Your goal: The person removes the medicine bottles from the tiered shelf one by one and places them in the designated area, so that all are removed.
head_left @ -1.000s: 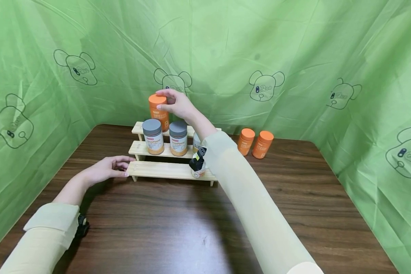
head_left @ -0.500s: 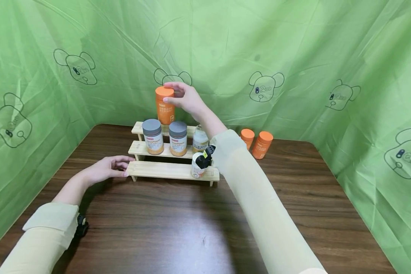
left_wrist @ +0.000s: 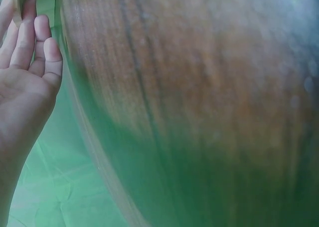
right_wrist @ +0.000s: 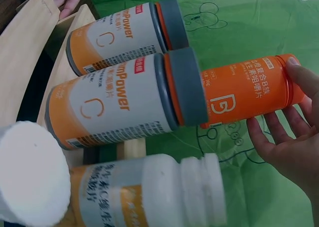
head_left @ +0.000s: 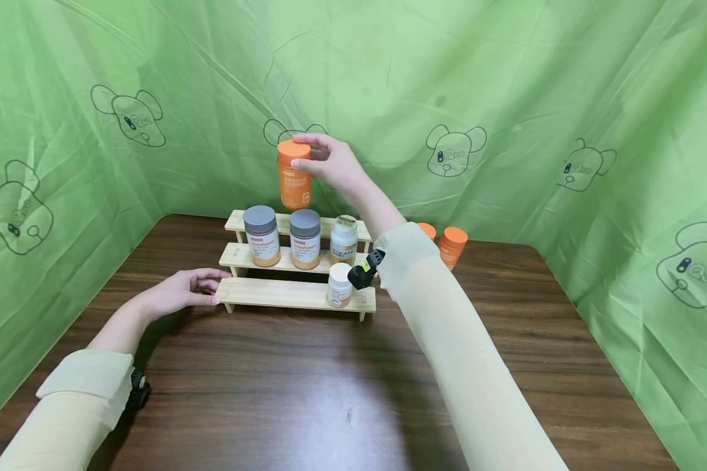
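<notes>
My right hand (head_left: pixel 336 163) grips an orange supplement bottle (head_left: pixel 295 176) by its lid, thumb on the near side and fingers behind. The bottle hangs upright above the top tier of a three-step wooden display rack (head_left: pixel 271 292). In the right wrist view the held orange bottle (right_wrist: pixel 244 92) shows its white lettering. My left hand (head_left: pixel 185 291) pinches the left end of the rack's lowest step between thumb and fingers. Two grey-lidded jars (head_left: pixel 262 237) and a white-and-gold bottle (head_left: pixel 344 241) stand on the middle step. A small white bottle (head_left: pixel 339 286) stands at the lowest step's right end.
Two more orange bottles (head_left: pixel 452 247) stand on the dark wooden table (head_left: pixel 259 392) to the right of the rack, partly hidden by my right arm. A green curtain (head_left: pixel 377 78) with printed bear faces hangs behind and at both sides.
The right hand has lifted the orange bottle off the top step and carried it up and slightly right. The left hand stays at the rack's end.
</notes>
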A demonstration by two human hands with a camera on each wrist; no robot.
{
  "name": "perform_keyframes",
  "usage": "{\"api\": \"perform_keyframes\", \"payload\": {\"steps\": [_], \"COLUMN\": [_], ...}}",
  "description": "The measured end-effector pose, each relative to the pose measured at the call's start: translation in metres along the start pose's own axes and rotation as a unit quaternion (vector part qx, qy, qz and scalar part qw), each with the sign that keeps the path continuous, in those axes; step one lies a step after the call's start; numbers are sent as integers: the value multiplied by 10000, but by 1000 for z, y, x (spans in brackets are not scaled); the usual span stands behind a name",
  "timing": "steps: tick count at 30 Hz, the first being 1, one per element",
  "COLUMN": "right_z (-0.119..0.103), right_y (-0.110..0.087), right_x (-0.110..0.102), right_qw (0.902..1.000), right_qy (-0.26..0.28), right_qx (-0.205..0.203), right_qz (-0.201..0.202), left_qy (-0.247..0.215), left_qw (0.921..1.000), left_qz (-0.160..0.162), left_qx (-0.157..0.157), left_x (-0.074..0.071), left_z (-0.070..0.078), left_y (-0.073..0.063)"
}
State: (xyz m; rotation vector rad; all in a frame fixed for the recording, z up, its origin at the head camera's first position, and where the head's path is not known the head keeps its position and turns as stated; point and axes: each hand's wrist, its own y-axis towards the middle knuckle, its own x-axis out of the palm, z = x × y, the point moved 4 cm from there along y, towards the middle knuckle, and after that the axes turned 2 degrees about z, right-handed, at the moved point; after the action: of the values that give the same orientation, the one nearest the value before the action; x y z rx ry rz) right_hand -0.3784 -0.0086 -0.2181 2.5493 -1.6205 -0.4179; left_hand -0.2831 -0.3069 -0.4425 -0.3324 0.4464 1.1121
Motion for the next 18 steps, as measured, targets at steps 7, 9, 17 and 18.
{"api": "perform_keyframes", "payload": {"steps": [7,9,17,18], "right_z": [-22,-24,-25,-26], "right_y": [-16,-16,-10,-11], "right_x": [-8,-10,-21,-23], "right_qw": [9998,9999,9999,9999], "right_qy": [-175,-142,-43,-36], "right_qx": [61,43,-64,-64], "right_qz": [49,50,108,112], "left_qy": [-57,-64,-137,-130], "left_qw": [10000,10000,9999,9999], "left_qz": [-41,-62,-78,-75], "left_qx": [-35,-6,-34,-47], "left_x": [0,0,0,-1], "left_z": [1,1,7,7], "left_y": [2,1,-1,-1]}}
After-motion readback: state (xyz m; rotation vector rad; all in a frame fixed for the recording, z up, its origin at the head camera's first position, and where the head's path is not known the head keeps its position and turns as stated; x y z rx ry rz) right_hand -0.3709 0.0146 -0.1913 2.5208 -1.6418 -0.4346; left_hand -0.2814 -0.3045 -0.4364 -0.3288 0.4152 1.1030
